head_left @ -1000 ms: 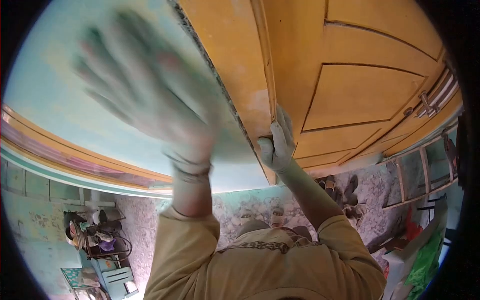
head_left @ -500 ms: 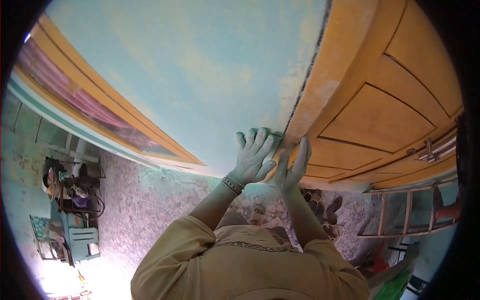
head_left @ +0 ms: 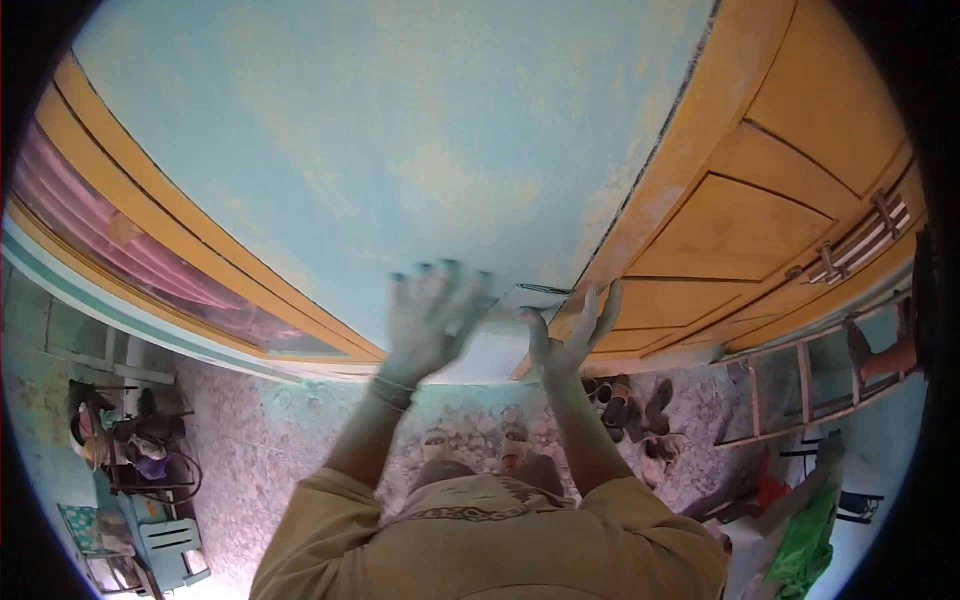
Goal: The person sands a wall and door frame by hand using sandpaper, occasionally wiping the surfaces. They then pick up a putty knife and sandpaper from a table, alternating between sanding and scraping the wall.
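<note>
Blue wall [head_left: 350, 150] at twelve o'clock, orange door [head_left: 725, 225] at two, left hand [head_left: 430, 325] blurred, right hand [head_left: 570, 348] at four, fingers spread on both, anything held I cannot tell.

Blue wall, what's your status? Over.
Left hand open, blurred, at wall. Right hand open, by orange door frame. Wall shows yellowish patches. Ladder off to right.

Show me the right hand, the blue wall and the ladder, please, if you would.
Right hand [head_left: 564, 350], head view: middle of the hand.
Blue wall [head_left: 420, 170], head view: bare painted surface.
Ladder [head_left: 805, 382], head view: a middle rung.
</note>
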Tool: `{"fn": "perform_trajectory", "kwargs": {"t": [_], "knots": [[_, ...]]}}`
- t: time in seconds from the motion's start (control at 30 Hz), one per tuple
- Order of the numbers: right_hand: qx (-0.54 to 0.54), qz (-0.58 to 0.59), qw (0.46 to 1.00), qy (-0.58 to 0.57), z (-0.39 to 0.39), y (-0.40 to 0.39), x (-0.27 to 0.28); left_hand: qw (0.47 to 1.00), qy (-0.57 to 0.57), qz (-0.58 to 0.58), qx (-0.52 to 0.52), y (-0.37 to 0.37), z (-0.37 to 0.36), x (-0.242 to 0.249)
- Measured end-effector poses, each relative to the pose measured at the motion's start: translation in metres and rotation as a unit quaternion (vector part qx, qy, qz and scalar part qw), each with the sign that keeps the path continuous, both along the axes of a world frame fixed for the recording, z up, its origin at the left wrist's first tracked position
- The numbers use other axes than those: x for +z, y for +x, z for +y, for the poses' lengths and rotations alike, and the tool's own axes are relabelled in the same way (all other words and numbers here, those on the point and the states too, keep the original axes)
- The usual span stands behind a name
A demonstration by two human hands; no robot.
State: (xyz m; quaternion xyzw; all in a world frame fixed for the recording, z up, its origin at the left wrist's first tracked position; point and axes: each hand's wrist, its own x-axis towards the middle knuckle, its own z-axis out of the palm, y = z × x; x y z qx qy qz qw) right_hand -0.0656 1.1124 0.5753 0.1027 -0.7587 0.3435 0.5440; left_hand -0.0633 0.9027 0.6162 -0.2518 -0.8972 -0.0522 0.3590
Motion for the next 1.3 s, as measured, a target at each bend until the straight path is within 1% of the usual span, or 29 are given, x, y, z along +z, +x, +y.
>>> {"fn": "perform_trajectory", "kwargs": {"t": [0.07,0.17,0.2,0.3,0.37,0.47,0.5,0.57,0.6,0.67,0.73,0.8,0.87,0.93,0.97,1.0,1.03,1.07,1.13,1.17,1.27,1.3], "knots": [[-0.025,0.039,0.999,0.017,-0.008,-0.001,0.004,0.993,0.001,0.111,0.037,-0.009,-0.050,0.020],[-0.076,0.028,0.992,0.099,-0.018,0.000,-0.010,0.977,-0.036,0.203,0.048,-0.022,-0.109,0.077],[-0.085,0.035,0.992,0.084,-0.022,0.001,-0.012,0.972,-0.037,0.226,0.049,-0.026,-0.118,0.092],[-0.105,0.050,0.992,0.047,-0.032,0.001,-0.010,0.953,-0.043,0.297,0.046,-0.037,-0.122,0.102],[-0.116,0.042,0.992,0.029,-0.032,0.004,-0.002,0.954,-0.024,0.291,0.063,-0.038,-0.116,0.101],[-0.080,-0.017,0.995,0.053,-0.019,0.014,0.018,0.956,0.008,0.289,0.057,-0.036,-0.086,0.095],[-0.057,-0.074,0.995,0.025,-0.015,0.020,0.026,0.954,0.021,0.293,0.055,-0.036,-0.078,0.092],[-0.011,-0.180,0.983,-0.035,-0.011,0.032,0.040,0.959,0.031,0.276,0.058,-0.036,-0.070,0.087],[0.043,-0.209,0.973,-0.086,-0.010,0.042,0.039,0.961,0.037,0.269,0.060,-0.033,-0.067,0.085],[0.153,-0.251,0.937,-0.186,-0.009,0.052,0.038,0.974,0.052,0.221,0.018,-0.027,-0.063,0.078],[0.183,-0.248,0.921,-0.239,-0.013,0.070,0.042,0.986,0.048,0.160,-0.017,-0.018,-0.066,0.058],[0.213,-0.235,0.908,-0.273,-0.019,0.088,0.049,0.993,0.061,0.052,-0.088,-0.001,-0.065,0.036],[0.242,-0.215,0.901,-0.290,-0.026,0.104,0.057,0.977,0.096,-0.043,-0.185,0.021,-0.063,0.020],[0.291,-0.192,0.902,-0.254,-0.034,0.117,0.062,0.930,0.215,-0.106,-0.277,0.044,-0.055,0.000],[0.316,-0.183,0.901,-0.236,-0.038,0.121,0.062,0.862,0.310,-0.271,-0.295,0.049,-0.054,-0.005],[0.296,-0.187,0.918,-0.186,-0.043,0.125,0.061,0.758,0.394,-0.426,-0.297,0.056,-0.055,-0.010],[0.276,-0.192,0.932,-0.136,-0.048,0.129,0.059,0.621,0.463,-0.564,-0.286,0.063,-0.056,-0.016],[0.258,-0.197,0.942,-0.085,-0.053,0.132,0.057,0.532,0.520,-0.599,-0.295,0.065,-0.057,-0.024],[0.237,-0.193,0.952,-0.001,-0.061,0.135,0.057,0.335,0.621,-0.642,-0.299,0.063,-0.056,-0.036],[0.229,-0.190,0.954,0.042,-0.065,0.137,0.055,0.345,0.640,-0.612,-0.311,0.069,-0.054,-0.022],[0.219,-0.198,0.954,0.048,-0.075,0.142,0.046,0.374,0.651,-0.591,-0.295,0.071,-0.061,-0.027],[0.211,-0.221,0.952,0.012,-0.076,0.145,0.040,0.350,0.670,-0.584,-0.296,0.074,-0.063,-0.026]]}}
